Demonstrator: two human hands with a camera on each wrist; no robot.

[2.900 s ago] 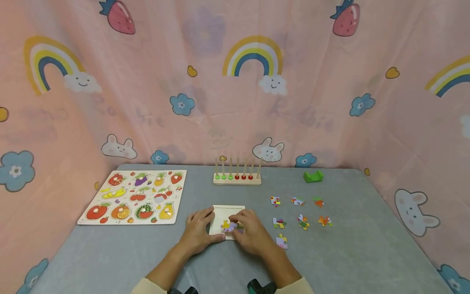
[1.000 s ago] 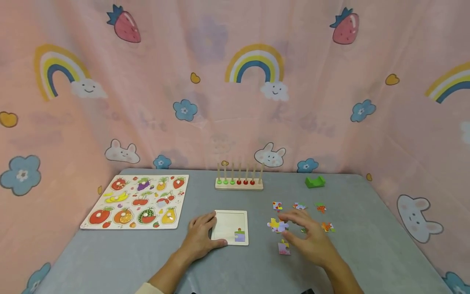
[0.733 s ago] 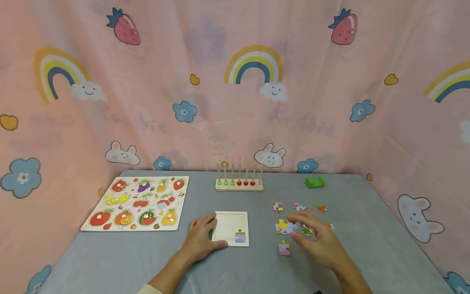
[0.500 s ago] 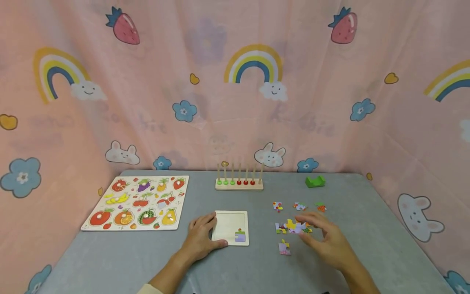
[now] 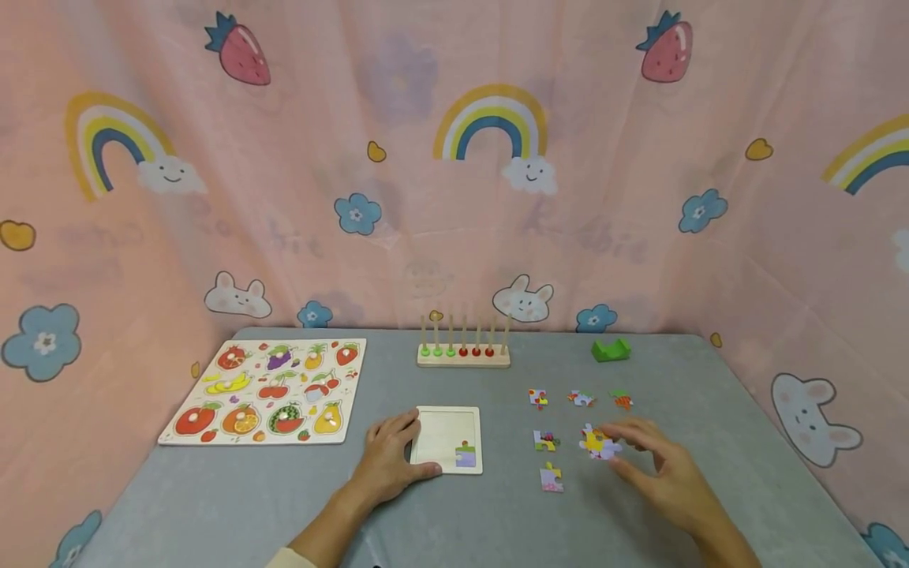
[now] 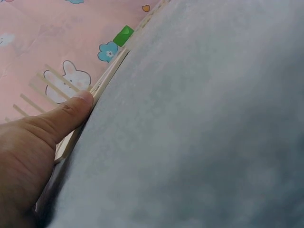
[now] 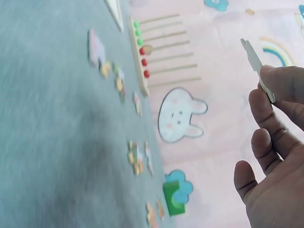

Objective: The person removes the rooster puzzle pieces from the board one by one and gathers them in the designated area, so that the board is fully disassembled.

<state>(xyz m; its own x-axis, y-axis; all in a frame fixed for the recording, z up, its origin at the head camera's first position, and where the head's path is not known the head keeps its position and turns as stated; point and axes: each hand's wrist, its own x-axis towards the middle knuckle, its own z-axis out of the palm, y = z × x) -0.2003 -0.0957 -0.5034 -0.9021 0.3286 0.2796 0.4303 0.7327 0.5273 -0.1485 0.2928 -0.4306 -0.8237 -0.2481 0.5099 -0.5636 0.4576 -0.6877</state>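
In the head view a small square wooden puzzle tray [image 5: 440, 426] lies at the table's middle, a purple-and-green jigsaw piece [image 5: 465, 456] in its lower right corner. My left hand [image 5: 388, 459] holds the tray's left side, its thumb along the near edge; the left wrist view shows the thumb [image 6: 71, 114] against the rim. Right of the tray, my right hand [image 5: 663, 477] pinches a yellow-and-purple jigsaw piece [image 5: 596, 443] between thumb and fingers, raised above the table. From the right wrist, that piece's pale back [image 7: 254, 59] shows. Loose pieces [image 5: 545, 440] lie around it, some hidden behind it or the hand.
A fruit peg board [image 5: 334, 430] lies at the left. Toward the back stands a wooden peg rack [image 5: 463, 360] with green and red beads. A green block [image 5: 611, 351] sits at the back right, before a pink patterned curtain [image 5: 454, 229].
My right hand has carried the yellow-and-purple piece from over the tray rightward past the loose pieces, turning it lately. The piece in the tray's corner came into sight. My left hand stays put.
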